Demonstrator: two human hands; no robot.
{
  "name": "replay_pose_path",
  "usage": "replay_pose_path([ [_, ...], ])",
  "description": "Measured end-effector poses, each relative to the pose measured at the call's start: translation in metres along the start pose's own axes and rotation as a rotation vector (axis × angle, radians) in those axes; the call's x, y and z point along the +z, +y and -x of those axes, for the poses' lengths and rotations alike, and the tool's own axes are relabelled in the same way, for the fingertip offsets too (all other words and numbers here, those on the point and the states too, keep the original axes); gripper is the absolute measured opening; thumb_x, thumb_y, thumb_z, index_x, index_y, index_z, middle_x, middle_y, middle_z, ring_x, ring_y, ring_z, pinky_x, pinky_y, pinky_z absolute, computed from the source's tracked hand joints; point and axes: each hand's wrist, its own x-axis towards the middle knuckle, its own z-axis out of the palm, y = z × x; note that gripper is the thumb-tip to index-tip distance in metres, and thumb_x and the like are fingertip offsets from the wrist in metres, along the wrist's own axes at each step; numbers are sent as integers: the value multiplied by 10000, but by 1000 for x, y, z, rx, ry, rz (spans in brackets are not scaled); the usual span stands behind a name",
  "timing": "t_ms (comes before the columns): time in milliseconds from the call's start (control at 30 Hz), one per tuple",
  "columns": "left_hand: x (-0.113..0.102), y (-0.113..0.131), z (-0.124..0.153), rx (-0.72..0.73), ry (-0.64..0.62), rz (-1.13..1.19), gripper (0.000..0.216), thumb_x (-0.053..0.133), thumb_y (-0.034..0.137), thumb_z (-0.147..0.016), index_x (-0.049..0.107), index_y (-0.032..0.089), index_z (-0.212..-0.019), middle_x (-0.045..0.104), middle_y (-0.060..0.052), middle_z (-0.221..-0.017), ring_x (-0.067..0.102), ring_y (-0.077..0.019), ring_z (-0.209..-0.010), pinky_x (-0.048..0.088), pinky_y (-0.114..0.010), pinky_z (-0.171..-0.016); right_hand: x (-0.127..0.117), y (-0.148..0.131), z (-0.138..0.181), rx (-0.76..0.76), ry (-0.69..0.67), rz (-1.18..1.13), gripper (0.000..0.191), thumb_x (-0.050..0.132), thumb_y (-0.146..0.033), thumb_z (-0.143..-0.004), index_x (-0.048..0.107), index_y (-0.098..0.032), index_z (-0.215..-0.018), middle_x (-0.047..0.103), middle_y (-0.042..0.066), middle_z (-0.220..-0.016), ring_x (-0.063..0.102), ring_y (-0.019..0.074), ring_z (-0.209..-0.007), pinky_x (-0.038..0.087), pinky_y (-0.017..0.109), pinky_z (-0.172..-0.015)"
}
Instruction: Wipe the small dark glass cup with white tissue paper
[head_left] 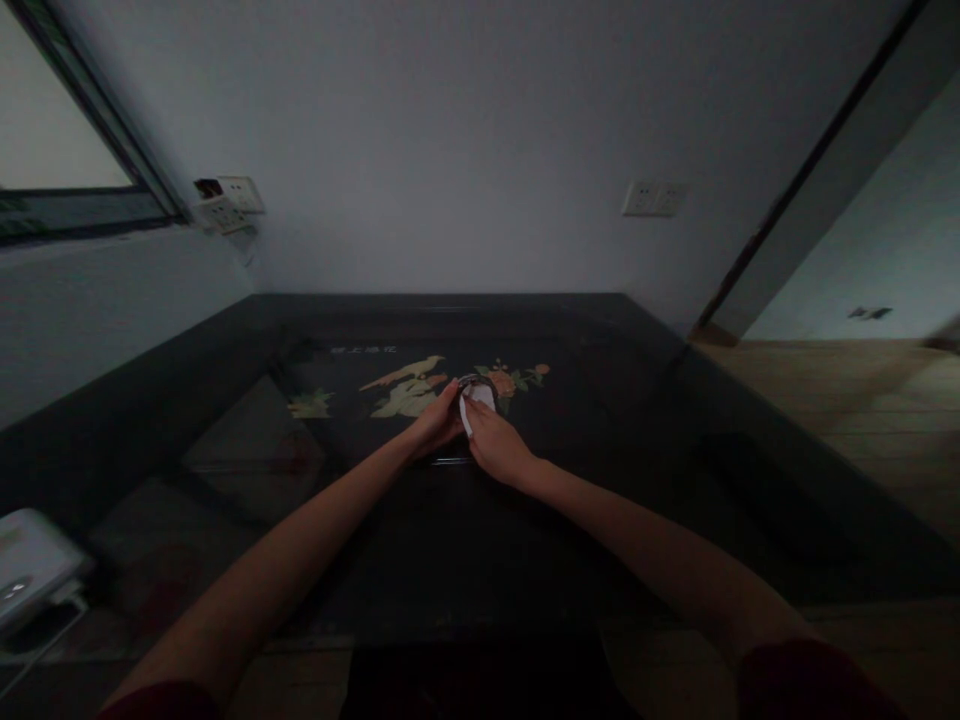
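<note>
Both hands meet over the middle of a dark glossy table (480, 560). My left hand (439, 418) is closed around the left side of a small dark object with a shiny curved rim (471, 380); its kind is too dim to make out. In my right hand (496, 440) is a white piece that looks like a tissue or cloth (480, 395), pressed against that object. My fingers and the white piece cover most of the object.
A printed bird-and-flower picture (405, 385) decorates the tabletop. At the left front sits a white device (37, 565) with a cable. A long black item (772, 495) lies at the right. Sockets (652, 198) are on the wall behind.
</note>
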Motion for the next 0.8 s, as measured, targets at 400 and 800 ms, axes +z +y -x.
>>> replay_pose_path([
  [400,15,4,6,0,72,-21,402,304,302,-981,577,132,-1221,674,-108,-1106,603,-189,-1070,450,-309,-958,8,-1,-7,110,65,325,446,330,-56,-890,437,61,-1307,499,271,-1326,456,283,-1277,345,442,-1094],
  [800,-1,-1,-1,26,53,-42,363,379,323,-961,590,121,-1176,682,-116,-1041,645,-183,-930,491,-316,-894,-18,-12,-7,86,-91,353,319,379,-65,-883,591,3,-1111,663,209,-1069,610,252,-1004,456,368,-926],
])
